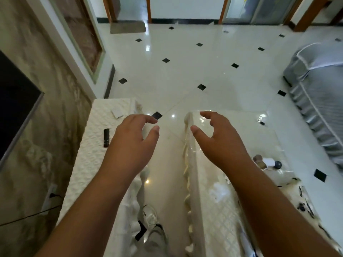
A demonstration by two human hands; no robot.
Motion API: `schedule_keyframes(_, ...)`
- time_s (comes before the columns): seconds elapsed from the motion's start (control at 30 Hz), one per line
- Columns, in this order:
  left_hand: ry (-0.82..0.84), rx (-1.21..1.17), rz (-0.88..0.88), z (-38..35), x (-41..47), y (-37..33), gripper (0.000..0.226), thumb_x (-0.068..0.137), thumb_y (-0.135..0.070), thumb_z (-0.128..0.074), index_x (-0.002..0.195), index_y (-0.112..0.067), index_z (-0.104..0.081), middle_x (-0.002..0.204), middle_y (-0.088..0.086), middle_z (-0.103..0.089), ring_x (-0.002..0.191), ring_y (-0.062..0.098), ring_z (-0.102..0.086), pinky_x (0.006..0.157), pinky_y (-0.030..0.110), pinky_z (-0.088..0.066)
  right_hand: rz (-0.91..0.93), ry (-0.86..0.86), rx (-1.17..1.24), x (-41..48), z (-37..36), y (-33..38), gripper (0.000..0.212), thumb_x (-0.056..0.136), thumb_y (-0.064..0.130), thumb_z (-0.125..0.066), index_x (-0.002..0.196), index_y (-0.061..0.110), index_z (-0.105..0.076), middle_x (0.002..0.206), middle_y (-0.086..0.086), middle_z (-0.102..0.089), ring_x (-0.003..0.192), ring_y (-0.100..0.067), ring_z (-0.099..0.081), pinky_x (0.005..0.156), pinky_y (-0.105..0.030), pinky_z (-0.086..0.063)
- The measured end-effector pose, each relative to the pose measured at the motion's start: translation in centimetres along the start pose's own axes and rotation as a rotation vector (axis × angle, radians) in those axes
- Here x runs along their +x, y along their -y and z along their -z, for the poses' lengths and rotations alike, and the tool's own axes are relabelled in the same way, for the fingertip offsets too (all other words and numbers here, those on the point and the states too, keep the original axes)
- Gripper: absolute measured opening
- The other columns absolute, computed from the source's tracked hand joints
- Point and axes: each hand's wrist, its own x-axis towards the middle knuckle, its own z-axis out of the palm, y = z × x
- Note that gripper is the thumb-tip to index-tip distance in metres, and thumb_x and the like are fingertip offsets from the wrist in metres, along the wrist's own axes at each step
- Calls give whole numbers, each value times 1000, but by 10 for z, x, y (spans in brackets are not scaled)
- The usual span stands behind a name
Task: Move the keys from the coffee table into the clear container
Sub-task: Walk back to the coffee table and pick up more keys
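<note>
Our left hand (132, 140) and right hand (218, 138) hover open, holding nothing; we should first find the keys on the table (219, 206).

Both forearms are bare from the lower frame edge up to the wrists, with no sleeve, watch, bracelet or ring showing on either. The left hand (132, 140) and the right hand (220, 138) wear no gloves, and the fingernails are short and plain. Lower down, between the arms, a light grey trouser leg (157, 240) shows, and below it a white shoe (149, 217) with a dark mark on its upper and a dark strap beside it
</note>
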Motion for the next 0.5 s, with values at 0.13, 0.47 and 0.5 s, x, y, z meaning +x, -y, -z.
schedule_keyframes(0.13, 22, -14, 4, 5, 76, 24, 23, 94, -45, -50, 115, -40, -56, 124, -17, -51, 111, 4, -46, 85, 24, -35, 1, 27, -37, 67, -24, 20, 60, 87, 57, -57, 140, 34, -41, 142, 12, -44, 123, -4, -46, 87, -23, -34)
schedule_keyframes(0.47, 59, -56, -29, 13, 211, 52, 26, 93, -44, -51, 117, -36, -59, 124, -18, -53, 115, 3, -47, 82, 16, -36, -53, 14, -32, 199, -58, 47, 56, 89, 58, -54, 139, 39, -40, 142, 14, -46, 101, 4, -46, 80, -22, -36)
schedule_keyframes(0.5, 64, -61, -28, 12, 225, 54, 27, 93, -44, -51, 117, -36, -59, 124, -18, -53, 115, 3, -47, 83, 18, -38, -57, 12, -25, 214, -59, 46, 55, 89, 57, -54, 139, 39, -40, 141, 14, -46, 104, 3, -47, 81, -23, -36)
